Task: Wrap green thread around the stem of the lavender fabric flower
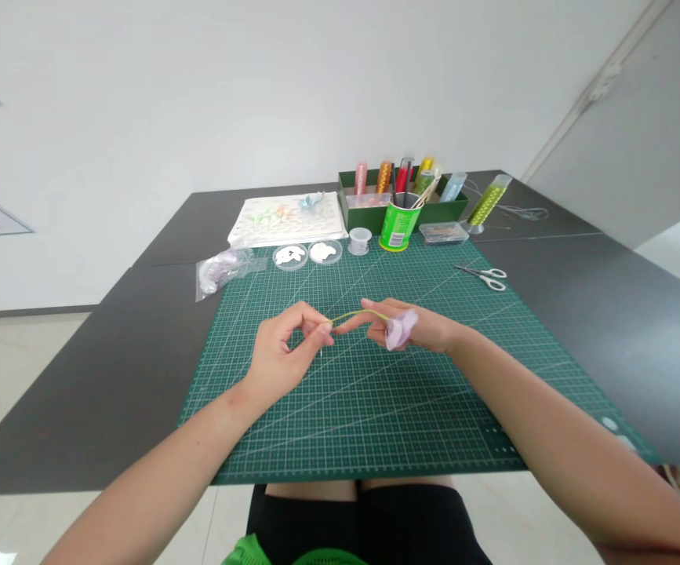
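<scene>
A pale lilac artificial flower (400, 330) on a thin, curved green stem (357, 313) is held above the green cutting mat (375, 424). My left hand (281, 345) is closed in a pinch, thumb and fingertips gripping the far left end of the stem. Behind the stem and flower head is my right hand (430, 323), its index finger stretched toward the left fingertips and its other fingers apart. The flower head covers part of that hand, and I cannot tell whether the right index finger presses on the stem. The petals hang to the right and slightly down.
Scissors (483, 275) lie at the mat's right. Along the back are a green can (400, 224) of tools, a box (369, 218) of thread spools, a clear case (443, 233), round dishes (290, 256), and white sheets (269, 220). A plastic bag (219, 271) lies left.
</scene>
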Tool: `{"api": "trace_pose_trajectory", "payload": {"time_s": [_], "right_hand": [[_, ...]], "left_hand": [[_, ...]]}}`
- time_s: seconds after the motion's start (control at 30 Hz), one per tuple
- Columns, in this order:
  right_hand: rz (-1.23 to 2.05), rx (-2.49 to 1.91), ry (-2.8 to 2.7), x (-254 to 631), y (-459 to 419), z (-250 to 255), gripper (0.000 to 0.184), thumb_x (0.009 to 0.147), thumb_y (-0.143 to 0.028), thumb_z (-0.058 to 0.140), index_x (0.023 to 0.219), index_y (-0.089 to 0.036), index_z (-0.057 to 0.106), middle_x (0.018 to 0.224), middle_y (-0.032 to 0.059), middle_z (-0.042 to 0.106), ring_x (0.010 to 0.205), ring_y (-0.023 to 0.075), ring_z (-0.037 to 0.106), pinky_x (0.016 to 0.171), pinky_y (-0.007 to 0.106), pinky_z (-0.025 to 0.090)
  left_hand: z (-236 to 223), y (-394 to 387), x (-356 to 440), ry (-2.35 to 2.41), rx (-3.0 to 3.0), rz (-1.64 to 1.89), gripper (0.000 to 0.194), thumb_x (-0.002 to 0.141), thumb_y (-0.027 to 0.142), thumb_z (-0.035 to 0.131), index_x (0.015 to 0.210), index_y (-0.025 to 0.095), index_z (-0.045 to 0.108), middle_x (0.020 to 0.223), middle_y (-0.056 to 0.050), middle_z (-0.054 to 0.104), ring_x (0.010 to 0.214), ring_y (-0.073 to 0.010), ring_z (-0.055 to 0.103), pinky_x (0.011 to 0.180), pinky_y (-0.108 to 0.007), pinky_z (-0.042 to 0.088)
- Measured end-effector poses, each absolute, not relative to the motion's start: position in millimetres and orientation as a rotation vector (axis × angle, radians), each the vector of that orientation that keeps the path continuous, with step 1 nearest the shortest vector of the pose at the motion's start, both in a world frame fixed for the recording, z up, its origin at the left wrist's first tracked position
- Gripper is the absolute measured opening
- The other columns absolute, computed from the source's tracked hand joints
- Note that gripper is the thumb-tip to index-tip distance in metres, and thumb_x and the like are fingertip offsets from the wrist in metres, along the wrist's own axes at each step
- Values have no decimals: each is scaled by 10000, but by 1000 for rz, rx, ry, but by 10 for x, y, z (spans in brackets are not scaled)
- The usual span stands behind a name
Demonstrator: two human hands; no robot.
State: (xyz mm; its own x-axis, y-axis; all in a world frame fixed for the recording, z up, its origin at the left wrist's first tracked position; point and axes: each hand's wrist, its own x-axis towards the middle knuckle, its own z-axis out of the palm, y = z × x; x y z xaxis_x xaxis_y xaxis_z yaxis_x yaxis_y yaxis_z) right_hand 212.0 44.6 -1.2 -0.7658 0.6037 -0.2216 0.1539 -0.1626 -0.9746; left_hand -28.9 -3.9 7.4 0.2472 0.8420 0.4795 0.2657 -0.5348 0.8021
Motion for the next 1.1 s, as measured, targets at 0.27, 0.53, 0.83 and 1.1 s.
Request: {"api": "trace_pose_trajectory", "payload": {"time_s": [0.27, 0.53, 0.83, 1.1], "right_hand": [[2288, -713, -1651, 1910, 312, -98, 622, 1082, -583, 345, 1413, -134, 618, 548, -112, 212, 472, 97, 125, 443, 229, 121], [2175, -868, -935, 1820, 406, -201, 405, 1042, -474, 423, 920, -163, 653, 554, -93, 292, 439, 82, 133, 409, 212, 126], [1208, -1137, -1300, 1871, 442, -222, 166, 844, -371, 698, 876, -208, 691, 937, 25, 674, 882, 163, 582, 835, 305, 471], [971, -989, -1498, 1781, 229, -111, 215, 825, -414, 794, 908, -216, 784, 940, 66, 748, 776, 187, 608, 735, 360, 527]], "left_hand": [[7, 39, -250, 1022, 1304, 1315, 177, 877, 292, 730, 763, 170, 673, 619, 21, 633, 509, -73, 425, 530, -201, 361], [31, 158, -285, 747, 698, 1163, 239, 700, 225, 874, 721, 128, 657, 600, 62, 492, 500, -28, 375, 486, -135, 362], [2, 187, -317, 660, 584, 1137, 231, 732, 183, 852, 731, 134, 626, 622, 66, 480, 508, -27, 412, 500, -129, 426], [-121, 79, -157, 825, 689, 919, 206, 692, 266, 853, 737, 152, 687, 628, 36, 522, 533, -55, 399, 497, -172, 371]]}}
